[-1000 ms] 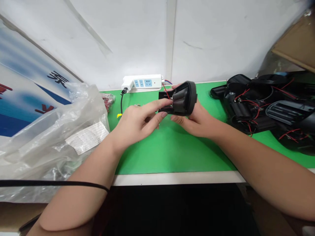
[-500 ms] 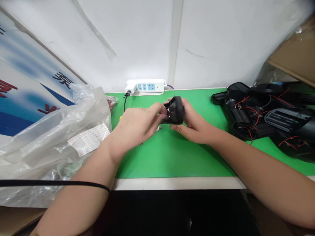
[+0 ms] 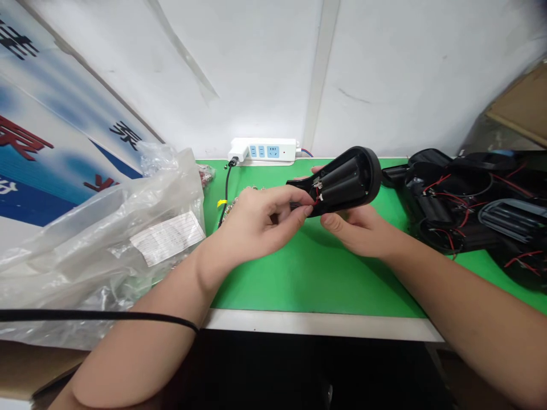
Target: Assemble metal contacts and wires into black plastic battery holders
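A black plastic housing [image 3: 344,176] is held tilted above the green work surface, its hollow inner side facing me. Inside it are long rounded black ribs, with small metal contacts and a short red wire [image 3: 317,200] at the narrow end. My right hand [image 3: 361,230] is closed around the housing from behind and below, the thumb at its lower edge. Thumb and forefinger of my left hand [image 3: 265,219] are pinched at the narrow end, on the red wire. Behind the left hand lies a pile of small metal parts [image 3: 231,206], mostly covered.
Several similar black housings [image 3: 453,199] with red wires are heaped at the right. A white power strip [image 3: 273,150] with a black cable [image 3: 226,185] lies along the wall. Clear plastic bags [image 3: 106,228] fill the left side, and a thin black cord [image 3: 98,315] crosses my left arm.
The housing has turned from nearly end-on to showing its inner side, and both hands have moved right with it. The view has swung slightly left.
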Available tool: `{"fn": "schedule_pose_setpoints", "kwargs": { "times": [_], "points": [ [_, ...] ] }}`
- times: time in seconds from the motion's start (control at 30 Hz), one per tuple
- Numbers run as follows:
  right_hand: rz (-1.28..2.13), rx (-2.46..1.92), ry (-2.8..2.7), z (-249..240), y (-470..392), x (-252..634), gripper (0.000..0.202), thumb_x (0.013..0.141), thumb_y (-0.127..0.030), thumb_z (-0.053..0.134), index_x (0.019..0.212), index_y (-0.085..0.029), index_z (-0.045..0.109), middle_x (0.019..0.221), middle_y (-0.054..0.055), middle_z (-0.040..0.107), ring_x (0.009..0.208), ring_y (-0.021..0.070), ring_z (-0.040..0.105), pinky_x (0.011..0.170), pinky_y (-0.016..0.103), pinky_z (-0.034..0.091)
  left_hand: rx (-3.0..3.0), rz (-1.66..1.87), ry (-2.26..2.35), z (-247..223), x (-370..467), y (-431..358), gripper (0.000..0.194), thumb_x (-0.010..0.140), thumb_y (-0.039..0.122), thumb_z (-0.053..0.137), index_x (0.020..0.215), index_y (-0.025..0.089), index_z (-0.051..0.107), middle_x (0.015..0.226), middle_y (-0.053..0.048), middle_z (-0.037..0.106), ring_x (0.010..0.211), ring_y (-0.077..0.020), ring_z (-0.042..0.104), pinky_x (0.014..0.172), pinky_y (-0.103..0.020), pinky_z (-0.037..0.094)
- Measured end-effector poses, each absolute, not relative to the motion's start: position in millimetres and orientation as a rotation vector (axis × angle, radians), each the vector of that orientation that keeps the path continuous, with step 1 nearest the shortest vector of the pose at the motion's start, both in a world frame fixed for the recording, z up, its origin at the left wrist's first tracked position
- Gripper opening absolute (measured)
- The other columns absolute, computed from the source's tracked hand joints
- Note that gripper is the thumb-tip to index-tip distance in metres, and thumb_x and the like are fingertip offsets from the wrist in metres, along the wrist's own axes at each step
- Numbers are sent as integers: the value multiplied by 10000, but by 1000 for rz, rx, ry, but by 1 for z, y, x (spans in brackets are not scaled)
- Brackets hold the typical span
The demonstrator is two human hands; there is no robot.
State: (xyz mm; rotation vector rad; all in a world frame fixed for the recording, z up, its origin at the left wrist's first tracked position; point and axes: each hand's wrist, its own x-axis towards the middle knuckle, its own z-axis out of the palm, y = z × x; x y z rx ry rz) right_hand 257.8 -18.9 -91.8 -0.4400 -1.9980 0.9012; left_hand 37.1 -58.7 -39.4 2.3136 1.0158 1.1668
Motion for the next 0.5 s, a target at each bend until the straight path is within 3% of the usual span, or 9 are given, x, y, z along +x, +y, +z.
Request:
{"fn": "schedule_pose_setpoints", "kwargs": {
  "times": [0.17, 0.37, 0.5],
  "points": [
    [846, -418, -2052, -88, -19, 259, 610, 1010, -436, 651, 1545, -317, 384, 1450, 102, 584, 1308, 284, 636, 1119, 505, 570, 2034, 1152, 1045, -37, 44, -62, 106, 941, 264, 688, 940, 160, 664, 496, 91, 439, 435, -44, 340, 444, -196, 287],
    [734, -443, -2125, -78, -19, 264, 697, 971, -362, 699, 1560, -303, 331, 1537, 122, 494, 1377, 310, 565, 1168, 533, 518, 1879, 972, 1023, -26, 40, -63, 252, 985, 400, 647, 1029, 156, 693, 458, 53, 527, 371, -77, 432, 390, -203, 308],
    [695, -413, -2155, -72, -19, 267, 694, 977, -318, 672, 1567, -292, 307, 1504, 135, 500, 1391, 308, 549, 1179, 533, 494, 1877, 896, 1035, -24, 37, -59, 246, 974, 386, 665, 888, 161, 711, 468, 30, 562, 379, -83, 448, 388, -206, 300]
  ]
}}
